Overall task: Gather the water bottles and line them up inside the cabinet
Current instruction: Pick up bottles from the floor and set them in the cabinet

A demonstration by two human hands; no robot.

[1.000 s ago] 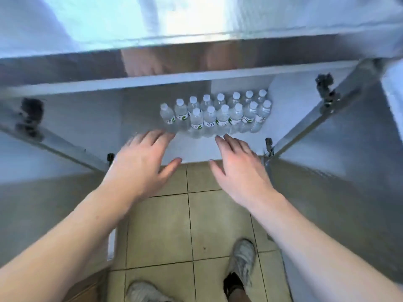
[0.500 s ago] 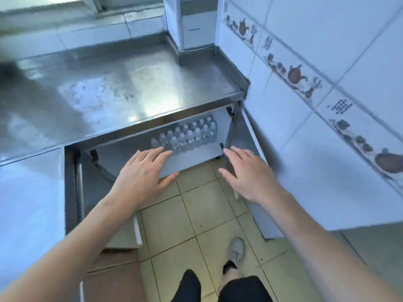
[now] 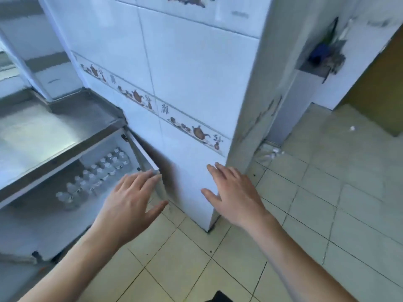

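Several clear water bottles (image 3: 96,173) with white caps stand in two rows at the back of the open cabinet (image 3: 56,216) under the steel counter, at the left. My left hand (image 3: 130,199) hovers in front of the cabinet's right door edge, fingers spread, holding nothing. My right hand (image 3: 231,192) is out in front of the white tiled pillar, palm down, fingers apart and empty. Both hands are well clear of the bottles. The view is blurred by motion.
The steel counter top (image 3: 43,127) runs along the left. A white tiled pillar (image 3: 192,94) with a teapot border stands straight ahead. The open cabinet door (image 3: 144,153) leans against it. Beige floor tiles (image 3: 316,203) stretch to the right toward a brown door (image 3: 379,88).
The view has swung up and to the right, from the cabinet interior to the pillar and floor. Both hands have drawn back from the cabinet and stay empty.
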